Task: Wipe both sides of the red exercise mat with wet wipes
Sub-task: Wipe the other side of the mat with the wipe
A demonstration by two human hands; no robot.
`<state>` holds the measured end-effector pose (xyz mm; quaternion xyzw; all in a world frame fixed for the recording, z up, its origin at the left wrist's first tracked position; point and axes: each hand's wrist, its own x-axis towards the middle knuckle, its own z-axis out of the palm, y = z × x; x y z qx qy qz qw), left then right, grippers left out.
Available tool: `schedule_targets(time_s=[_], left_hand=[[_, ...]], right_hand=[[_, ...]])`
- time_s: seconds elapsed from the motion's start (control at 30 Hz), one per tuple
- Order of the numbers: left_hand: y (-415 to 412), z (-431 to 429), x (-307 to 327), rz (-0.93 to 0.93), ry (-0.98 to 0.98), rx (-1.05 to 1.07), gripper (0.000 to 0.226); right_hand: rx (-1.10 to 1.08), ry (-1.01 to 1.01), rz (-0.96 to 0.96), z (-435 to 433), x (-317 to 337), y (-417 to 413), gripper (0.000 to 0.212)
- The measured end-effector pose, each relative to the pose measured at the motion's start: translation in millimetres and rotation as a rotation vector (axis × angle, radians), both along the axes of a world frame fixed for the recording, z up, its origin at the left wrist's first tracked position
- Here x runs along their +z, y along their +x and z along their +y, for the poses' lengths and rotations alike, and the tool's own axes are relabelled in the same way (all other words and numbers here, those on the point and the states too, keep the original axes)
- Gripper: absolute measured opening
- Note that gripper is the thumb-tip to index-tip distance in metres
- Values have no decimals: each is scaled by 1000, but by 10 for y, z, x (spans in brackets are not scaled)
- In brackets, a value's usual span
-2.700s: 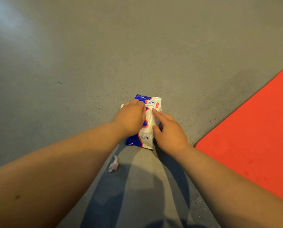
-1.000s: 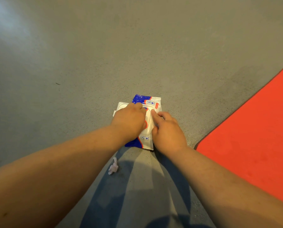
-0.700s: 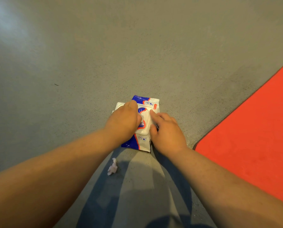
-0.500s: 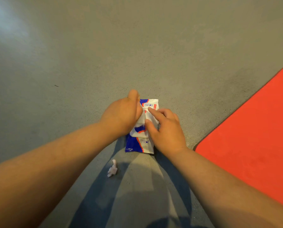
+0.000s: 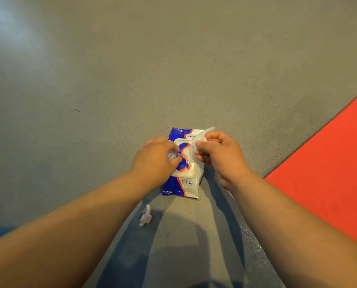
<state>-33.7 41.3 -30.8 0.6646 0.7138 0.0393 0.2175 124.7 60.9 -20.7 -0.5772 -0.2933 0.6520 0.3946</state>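
Observation:
A blue, white and red pack of wet wipes (image 5: 181, 183) lies on the grey floor in front of me, its white lid down. My right hand (image 5: 221, 154) pinches a white wet wipe (image 5: 202, 138) just above the pack's far end. My left hand (image 5: 156, 159) hovers over the pack's left side and pinches the other end of that wipe between thumb and fingers. The red exercise mat (image 5: 329, 167) lies flat at the right edge of the view, apart from both hands.
A small crumpled white scrap (image 5: 145, 218) lies on the floor near the pack's near-left corner. A dark speck (image 5: 77, 110) sits further out to the left. Grey floor (image 5: 173, 59) stretches ahead and to the left.
The pack's lid, open to the left earlier, has been closed. My right hand has lifted off the pack with a wipe, and my left hand now holds its other end.

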Motion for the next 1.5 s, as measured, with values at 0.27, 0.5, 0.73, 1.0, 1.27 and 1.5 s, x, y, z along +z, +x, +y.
schedule_targets(time_s=[0.27,0.5,0.73,1.0,1.27,1.5], left_hand=[[224,218,-46,69,73,208,37],[-56,98,-38,-299,-30,661,109],[347,-225,81,-148,42,92,45],[561,-20,560,-814,-385,378,35],[827,-351,1435,-1063,-475,320,9],[1176,-851,2471,-1165,-314,278,15]], right_hand=[[40,-87,-40,-40,-58,30,13],[54,-93,-112,-91,-33,205,9],[-77,-182,-29,-195,15,288,20],[-86,-142,111,-404,422,539,25],[253,-49,-101,-738,1388,942,18],[79,100,246,-1277,2233,1125,17]])
